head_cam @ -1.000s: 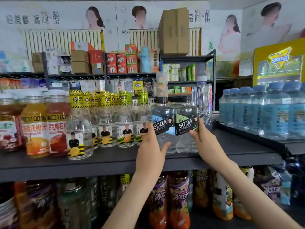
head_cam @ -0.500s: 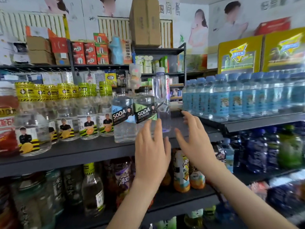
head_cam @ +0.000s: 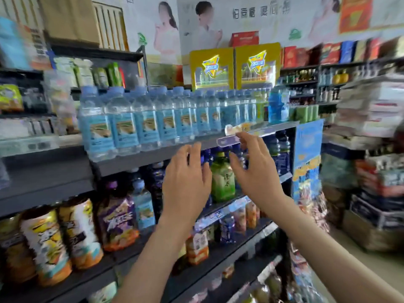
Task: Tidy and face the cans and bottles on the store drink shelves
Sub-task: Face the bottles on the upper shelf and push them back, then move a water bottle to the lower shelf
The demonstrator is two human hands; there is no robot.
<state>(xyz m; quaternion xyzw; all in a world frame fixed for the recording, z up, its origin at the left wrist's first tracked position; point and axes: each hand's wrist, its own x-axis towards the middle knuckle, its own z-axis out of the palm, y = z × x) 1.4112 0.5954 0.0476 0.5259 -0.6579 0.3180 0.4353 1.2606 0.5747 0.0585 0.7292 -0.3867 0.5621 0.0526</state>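
Both hands (head_cam: 220,171) open, holding nothing

**Hands leave the soda, view swings right to the water row**

The left hand (head_cam: 185,182) and right hand (head_cam: 255,171) are no longer on the two SODA bottles, which are now out of view. Both hands hold nothing, with fingers loosely spread. They are raised in front of the shelf edge (head_cam: 153,157) under the blue-labelled water bottles (head_cam: 144,125). That row now fills the middle of the view instead of its right side. A green bottle (head_cam: 223,178) now shows between the hands. The right fingertips are at a clear price strip (head_cam: 227,141); contact cannot be told.
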